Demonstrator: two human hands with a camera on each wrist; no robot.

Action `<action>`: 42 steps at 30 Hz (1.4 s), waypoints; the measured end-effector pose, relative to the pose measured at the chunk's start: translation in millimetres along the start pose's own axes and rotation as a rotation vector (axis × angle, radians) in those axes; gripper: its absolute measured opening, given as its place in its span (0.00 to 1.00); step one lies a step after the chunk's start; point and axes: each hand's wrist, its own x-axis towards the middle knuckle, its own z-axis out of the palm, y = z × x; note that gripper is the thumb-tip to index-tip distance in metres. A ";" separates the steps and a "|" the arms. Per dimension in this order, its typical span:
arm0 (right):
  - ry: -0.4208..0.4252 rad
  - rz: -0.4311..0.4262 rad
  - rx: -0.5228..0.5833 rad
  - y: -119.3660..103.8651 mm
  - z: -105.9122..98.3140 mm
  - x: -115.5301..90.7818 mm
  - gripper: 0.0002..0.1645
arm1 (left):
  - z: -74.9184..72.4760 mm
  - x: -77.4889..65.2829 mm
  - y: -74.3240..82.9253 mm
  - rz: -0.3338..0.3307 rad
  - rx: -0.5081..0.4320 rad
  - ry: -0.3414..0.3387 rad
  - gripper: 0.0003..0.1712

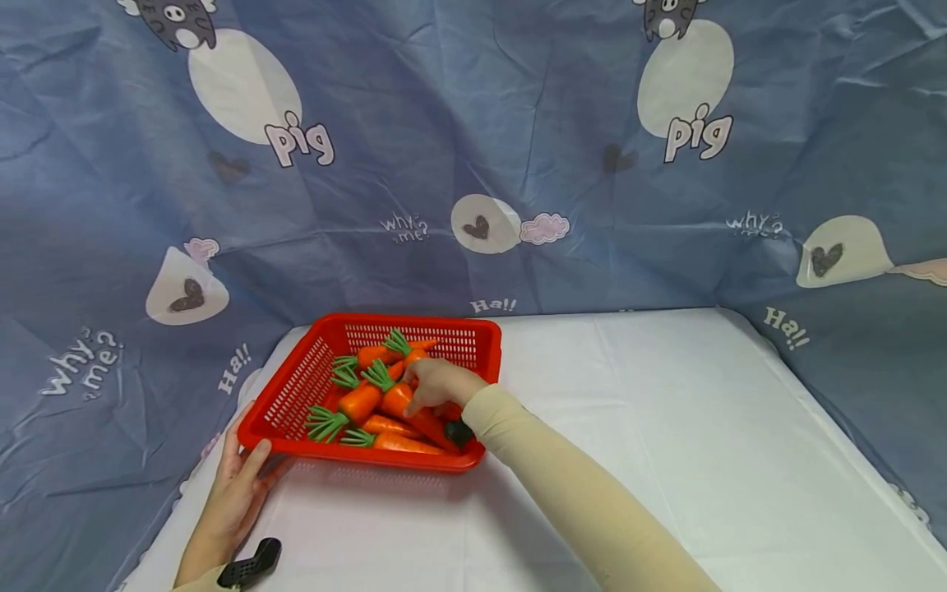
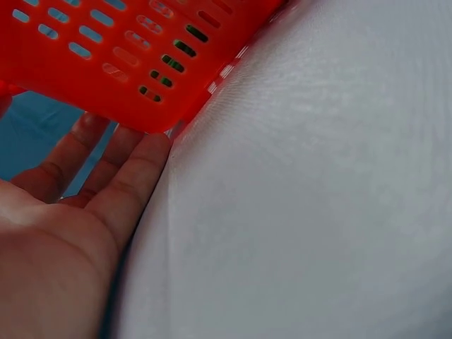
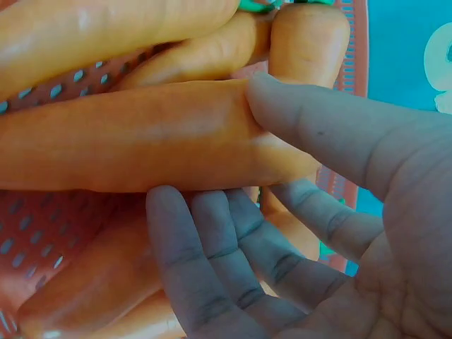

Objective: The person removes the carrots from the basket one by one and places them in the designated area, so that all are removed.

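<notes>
A red plastic basket (image 1: 370, 463) with slotted walls holds several orange carrots with green tops. My left hand (image 1: 235, 493) holds its near left corner; in the left wrist view the fingers (image 2: 131, 176) touch the bottom corner from outside. Inside the basket, my right hand (image 1: 440, 386) grips one large carrot (image 1: 397, 400). The right wrist view shows the thumb on one side of this carrot (image 3: 155, 134) and the fingers (image 3: 176, 233) along the other. Other carrots (image 1: 361, 403) lie beside and beneath it. Part of the gripped carrot is behind the hand.
The basket stands toward the left of a white-covered table (image 1: 629, 411). A blue printed cloth (image 1: 518, 148) hangs behind and along both sides. A black wrist device (image 1: 251, 563) sits on the left forearm, and another dark one (image 1: 459, 432) under the right wrist.
</notes>
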 end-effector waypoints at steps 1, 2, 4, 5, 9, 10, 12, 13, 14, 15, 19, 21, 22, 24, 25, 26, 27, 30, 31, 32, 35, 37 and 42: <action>0.004 -0.003 0.000 0.2 0.5 0.9 0.30 | -0.1 0.1 -0.3 0.004 0.000 -0.003 0.39; 0.007 -0.007 0.000 0.0 0.8 1.2 0.29 | -0.2 0.2 -0.5 0.008 -0.001 -0.006 0.39; 0.010 -0.014 -0.014 -0.3 1.3 1.8 0.29 | -0.2 0.1 -0.6 0.014 -0.005 -0.012 0.38; 0.008 -0.016 -0.013 -0.1 1.3 1.9 0.30 | -0.2 0.0 -0.6 0.015 -0.007 -0.014 0.38; -0.010 -0.026 -0.001 1.4 0.8 1.9 0.30 | -0.7 -0.7 -0.2 0.008 -0.008 -0.011 0.37; -0.014 -0.030 -0.004 1.8 0.6 1.7 0.30 | -0.6 -0.5 -0.1 0.002 -0.006 -0.009 0.37; -0.019 -0.040 -0.003 2.8 -0.1 0.9 0.30 | -0.4 0.3 0.2 -0.008 0.001 -0.002 0.37; -0.021 -0.044 -0.001 3.3 -0.4 0.9 0.30 | -0.2 0.6 0.2 -0.012 0.004 0.000 0.37; -0.018 -0.049 -0.011 3.7 -0.7 0.5 0.30 | 0.0 0.8 0.2 -0.014 0.004 0.001 0.37; -0.018 -0.054 -0.014 4.1 -0.9 0.3 0.29 | 0.1 0.9 0.1 -0.015 0.002 0.001 0.37; -0.010 -0.062 0.014 5.3 -2.4 -0.7 0.28 | 0.1 -0.5 -0.3 -0.002 -0.007 -0.002 0.37; 0.001 -0.068 0.021 5.7 -3.7 -1.2 0.28 | 0.0 -0.9 -0.2 0.005 -0.004 -0.004 0.37; 0.007 -0.074 0.016 5.9 -4.5 -1.4 0.27 | 0.0 -0.8 -0.1 0.006 -0.002 -0.005 0.37; 0.018 -0.085 0.007 6.4 -6.1 -1.6 0.28 | -0.1 -0.5 0.0 0.005 0.004 -0.005 0.37; 0.021 -0.091 -0.003 6.7 -6.9 -1.7 0.28 | -0.1 -0.3 0.0 0.003 0.005 -0.005 0.37; 0.024 -0.099 -0.016 6.9 -7.7 -1.8 0.28 | -0.1 -0.2 -0.1 -0.001 0.002 -0.005 0.37; 0.027 -0.107 -0.020 7.2 -8.3 -1.9 0.28 | -0.1 -0.1 -0.3 -0.005 0.001 -0.004 0.37; 0.034 -0.116 -0.019 7.6 -10.3 -2.7 0.29 | -0.3 0.1 -0.7 -0.017 -0.004 0.004 0.37; 0.036 -0.120 -0.015 7.3 -10.8 -3.0 0.30 | -0.5 0.2 -0.9 -0.020 -0.006 0.006 0.36; 0.036 -0.121 -0.004 7.0 -11.4 -3.4 0.30 | -0.7 0.2 -1.0 -0.022 -0.007 0.007 0.36; 0.026 -0.114 0.038 5.4 -13.2 -4.6 0.31 | -1.3 0.3 -1.1 -0.023 -0.009 0.007 0.37; 0.021 -0.113 0.062 4.2 -14.4 -5.3 0.31 | -1.6 0.2 -1.2 -0.021 -0.011 0.002 0.37; 0.035 -0.134 0.078 2.5 -18.7 -6.1 0.31 | -2.1 0.3 -1.4 -0.014 -0.009 -0.005 0.38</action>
